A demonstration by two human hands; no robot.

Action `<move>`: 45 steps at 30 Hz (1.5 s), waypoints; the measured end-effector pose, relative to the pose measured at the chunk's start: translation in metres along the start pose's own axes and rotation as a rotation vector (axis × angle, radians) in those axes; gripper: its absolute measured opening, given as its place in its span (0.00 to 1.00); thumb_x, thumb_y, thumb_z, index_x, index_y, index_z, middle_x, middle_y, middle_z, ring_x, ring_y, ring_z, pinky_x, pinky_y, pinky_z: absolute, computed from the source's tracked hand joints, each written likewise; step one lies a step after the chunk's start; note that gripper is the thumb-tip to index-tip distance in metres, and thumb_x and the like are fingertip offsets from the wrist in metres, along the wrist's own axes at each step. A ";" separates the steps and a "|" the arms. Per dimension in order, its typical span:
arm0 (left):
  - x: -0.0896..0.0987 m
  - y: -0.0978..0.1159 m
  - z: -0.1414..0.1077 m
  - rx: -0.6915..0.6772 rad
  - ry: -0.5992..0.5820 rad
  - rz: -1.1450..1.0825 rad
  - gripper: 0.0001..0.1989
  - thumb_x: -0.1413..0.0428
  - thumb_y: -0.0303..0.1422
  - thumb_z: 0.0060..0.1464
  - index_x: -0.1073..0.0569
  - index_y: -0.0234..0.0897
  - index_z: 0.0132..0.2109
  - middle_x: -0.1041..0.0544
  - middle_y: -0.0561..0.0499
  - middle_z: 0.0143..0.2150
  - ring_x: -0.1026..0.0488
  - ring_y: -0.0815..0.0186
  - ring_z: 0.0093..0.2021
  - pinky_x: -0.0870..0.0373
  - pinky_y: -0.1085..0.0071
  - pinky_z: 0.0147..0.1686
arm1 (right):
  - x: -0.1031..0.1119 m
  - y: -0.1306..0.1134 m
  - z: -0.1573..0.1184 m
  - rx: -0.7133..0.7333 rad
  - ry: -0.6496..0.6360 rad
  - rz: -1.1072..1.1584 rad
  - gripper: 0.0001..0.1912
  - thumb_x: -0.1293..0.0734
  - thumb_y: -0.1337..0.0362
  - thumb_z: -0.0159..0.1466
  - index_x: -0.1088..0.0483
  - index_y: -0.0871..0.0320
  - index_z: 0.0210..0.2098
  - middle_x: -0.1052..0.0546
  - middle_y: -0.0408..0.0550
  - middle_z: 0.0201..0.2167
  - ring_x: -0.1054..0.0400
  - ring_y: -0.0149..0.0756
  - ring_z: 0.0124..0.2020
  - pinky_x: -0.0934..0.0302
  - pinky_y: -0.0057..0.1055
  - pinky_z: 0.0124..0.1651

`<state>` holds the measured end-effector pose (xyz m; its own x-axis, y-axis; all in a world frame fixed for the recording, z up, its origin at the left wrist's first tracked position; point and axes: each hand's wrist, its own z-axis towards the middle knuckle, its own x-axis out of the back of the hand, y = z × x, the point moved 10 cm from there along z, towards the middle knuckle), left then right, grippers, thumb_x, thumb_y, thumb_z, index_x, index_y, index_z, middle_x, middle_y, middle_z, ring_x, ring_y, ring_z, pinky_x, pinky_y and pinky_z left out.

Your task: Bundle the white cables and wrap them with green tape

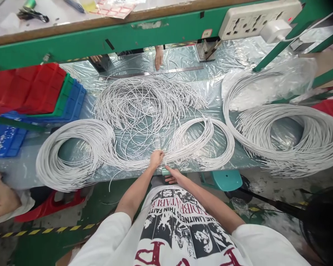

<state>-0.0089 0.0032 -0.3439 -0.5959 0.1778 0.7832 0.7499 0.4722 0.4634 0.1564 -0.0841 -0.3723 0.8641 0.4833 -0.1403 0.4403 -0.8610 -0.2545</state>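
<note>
At the front edge of the table, my left hand (157,159) is closed on a bundle of white cables (130,163). My right hand (174,175) is just to its right, fingers apart, beside a small green piece (165,170) at the edge; I see nothing held in it. A loose tangle of white cables (144,99) spreads behind my hands. One coiled bundle (47,159) lies at the left, smaller loops (229,142) sit right of my hands, and a large coil (322,136) is at the far right.
Stacked red bins (44,88) stand at the left. A shelf with a green beam (155,29) and a power strip (259,16) crosses above. Another person's hand (158,58) is near a metal ruler (180,70). A turquoise stool (227,180) is below the table.
</note>
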 end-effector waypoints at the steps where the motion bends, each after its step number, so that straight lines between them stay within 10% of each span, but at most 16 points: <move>1: -0.001 0.000 0.000 -0.001 -0.012 0.013 0.10 0.48 0.35 0.60 0.23 0.37 0.38 0.22 0.45 0.36 0.28 0.59 0.41 0.38 0.68 0.42 | 0.000 0.000 0.000 0.001 0.005 -0.003 0.35 0.34 0.41 0.59 0.39 0.65 0.51 0.21 0.58 0.39 0.24 0.40 0.27 0.32 0.27 0.19; 17: -0.001 0.012 -0.003 -0.078 -0.171 0.165 0.14 0.50 0.39 0.63 0.26 0.32 0.42 0.24 0.46 0.43 0.28 0.62 0.46 0.34 0.59 0.50 | 0.001 0.002 0.009 0.018 0.044 -0.013 0.34 0.34 0.39 0.57 0.38 0.63 0.47 0.21 0.59 0.39 0.23 0.42 0.29 0.33 0.27 0.20; 38: 0.001 0.017 -0.006 -0.108 -0.100 0.187 0.16 0.56 0.34 0.64 0.24 0.34 0.41 0.23 0.40 0.42 0.27 0.58 0.45 0.36 0.66 0.45 | 0.001 0.001 0.006 0.029 0.035 -0.024 0.38 0.34 0.40 0.58 0.39 0.64 0.54 0.21 0.60 0.39 0.23 0.41 0.30 0.32 0.27 0.21; 45: 0.003 0.023 -0.028 -0.200 -0.148 0.205 0.18 0.59 0.34 0.63 0.28 0.35 0.51 0.31 0.39 0.56 0.39 0.53 0.61 0.44 0.56 0.59 | 0.000 -0.002 0.005 0.034 0.048 -0.046 0.32 0.36 0.40 0.60 0.36 0.64 0.48 0.21 0.58 0.38 0.25 0.38 0.26 0.35 0.25 0.19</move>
<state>0.0150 -0.0094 -0.3194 -0.4507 0.3826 0.8065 0.8916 0.2373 0.3857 0.1541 -0.0815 -0.3770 0.8540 0.5137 -0.0823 0.4722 -0.8318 -0.2917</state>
